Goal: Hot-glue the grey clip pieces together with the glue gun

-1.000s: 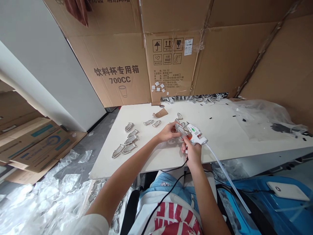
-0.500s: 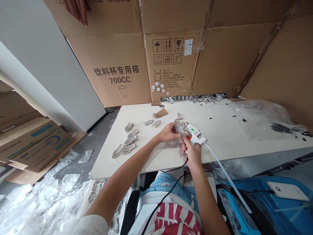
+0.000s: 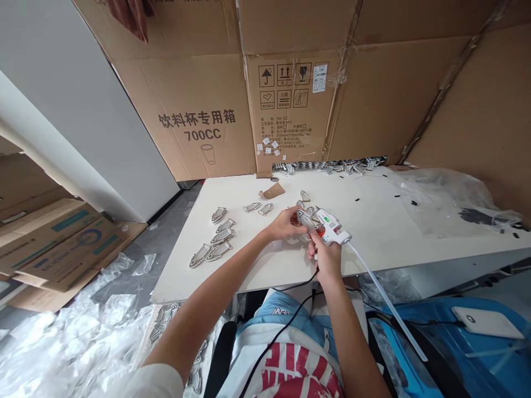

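Note:
My right hand (image 3: 326, 255) is wrapped round the handle of a white hot glue gun (image 3: 332, 225) with an orange trigger. A long clear glue stick (image 3: 385, 298) runs out of its back end, and a black cord trails below. Between the fingertips of my left hand (image 3: 286, 225) is a silver metal frame piece (image 3: 307, 220), close beside the gun's nozzle. More such pieces lie just behind it, partly covered by my fingers. To the left, several loose silver pieces (image 3: 222, 236) rest on the white table (image 3: 257, 271).
A cardboard wall (image 3: 203, 83) rises behind the table, with many silver pieces (image 3: 332, 167) showing through its low gap. A torn cardboard scrap (image 3: 272, 191) lies near the back. Clear plastic (image 3: 452, 199) and small black bits lie right. A white power bank (image 3: 487, 323) sits on a blue seat (image 3: 448, 309).

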Demonstrator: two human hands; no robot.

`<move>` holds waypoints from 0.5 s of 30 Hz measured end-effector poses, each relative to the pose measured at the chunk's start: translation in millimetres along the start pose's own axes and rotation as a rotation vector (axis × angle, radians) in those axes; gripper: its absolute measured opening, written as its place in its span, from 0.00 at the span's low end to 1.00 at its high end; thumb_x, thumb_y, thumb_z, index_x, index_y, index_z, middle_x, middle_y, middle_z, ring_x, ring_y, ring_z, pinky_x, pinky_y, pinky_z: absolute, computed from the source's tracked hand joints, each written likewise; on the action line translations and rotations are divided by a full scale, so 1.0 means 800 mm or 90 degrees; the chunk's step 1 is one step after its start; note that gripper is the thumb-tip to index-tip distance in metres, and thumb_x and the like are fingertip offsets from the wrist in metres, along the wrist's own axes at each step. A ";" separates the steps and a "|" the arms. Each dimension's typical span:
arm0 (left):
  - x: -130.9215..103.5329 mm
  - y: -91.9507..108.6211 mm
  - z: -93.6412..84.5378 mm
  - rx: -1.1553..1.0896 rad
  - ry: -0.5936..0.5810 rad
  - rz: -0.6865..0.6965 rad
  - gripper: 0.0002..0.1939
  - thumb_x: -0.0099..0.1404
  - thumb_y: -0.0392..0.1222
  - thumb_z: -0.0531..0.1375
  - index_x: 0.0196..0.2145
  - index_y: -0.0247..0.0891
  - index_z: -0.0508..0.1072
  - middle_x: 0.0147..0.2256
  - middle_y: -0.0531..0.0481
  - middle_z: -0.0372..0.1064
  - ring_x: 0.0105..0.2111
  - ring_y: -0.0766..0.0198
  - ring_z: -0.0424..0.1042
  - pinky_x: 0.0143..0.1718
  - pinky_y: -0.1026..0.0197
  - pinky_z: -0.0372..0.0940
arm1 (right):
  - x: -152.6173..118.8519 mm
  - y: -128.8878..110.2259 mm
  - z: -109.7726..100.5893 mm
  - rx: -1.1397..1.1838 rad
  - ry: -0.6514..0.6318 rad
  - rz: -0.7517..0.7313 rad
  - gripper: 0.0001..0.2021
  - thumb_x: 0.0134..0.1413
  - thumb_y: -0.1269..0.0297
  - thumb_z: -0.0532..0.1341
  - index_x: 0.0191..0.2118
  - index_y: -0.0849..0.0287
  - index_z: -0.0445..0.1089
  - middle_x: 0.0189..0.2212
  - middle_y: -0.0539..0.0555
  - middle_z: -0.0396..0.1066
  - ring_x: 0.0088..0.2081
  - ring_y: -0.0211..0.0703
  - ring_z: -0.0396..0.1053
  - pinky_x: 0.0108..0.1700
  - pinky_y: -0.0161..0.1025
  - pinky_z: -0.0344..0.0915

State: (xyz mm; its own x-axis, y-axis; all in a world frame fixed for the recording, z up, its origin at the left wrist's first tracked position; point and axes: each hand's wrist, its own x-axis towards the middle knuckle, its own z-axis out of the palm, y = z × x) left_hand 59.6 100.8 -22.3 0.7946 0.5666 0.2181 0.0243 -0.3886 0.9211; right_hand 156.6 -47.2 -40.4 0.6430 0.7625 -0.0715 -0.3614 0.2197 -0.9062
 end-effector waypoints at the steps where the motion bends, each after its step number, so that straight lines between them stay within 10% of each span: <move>1: 0.000 0.000 0.000 0.001 0.000 -0.001 0.23 0.56 0.47 0.72 0.46 0.36 0.74 0.31 0.53 0.72 0.30 0.65 0.69 0.32 0.63 0.63 | 0.000 0.000 0.000 -0.002 0.000 0.001 0.32 0.42 0.40 0.80 0.41 0.55 0.67 0.18 0.41 0.61 0.16 0.34 0.57 0.15 0.30 0.42; 15: -0.004 0.008 0.001 -0.032 0.000 0.000 0.20 0.56 0.48 0.72 0.42 0.36 0.73 0.31 0.54 0.72 0.30 0.65 0.68 0.34 0.62 0.64 | 0.000 0.001 -0.001 -0.012 -0.001 -0.001 0.33 0.41 0.40 0.80 0.41 0.55 0.67 0.24 0.45 0.69 0.17 0.32 0.58 0.15 0.30 0.46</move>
State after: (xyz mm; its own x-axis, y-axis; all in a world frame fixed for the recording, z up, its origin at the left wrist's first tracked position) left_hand 57.9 96.3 -17.5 0.7948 0.5666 0.2174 -0.0057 -0.3513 0.9362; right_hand 156.7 -47.4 -41.0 0.6432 0.7626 -0.0691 -0.3468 0.2096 -0.9142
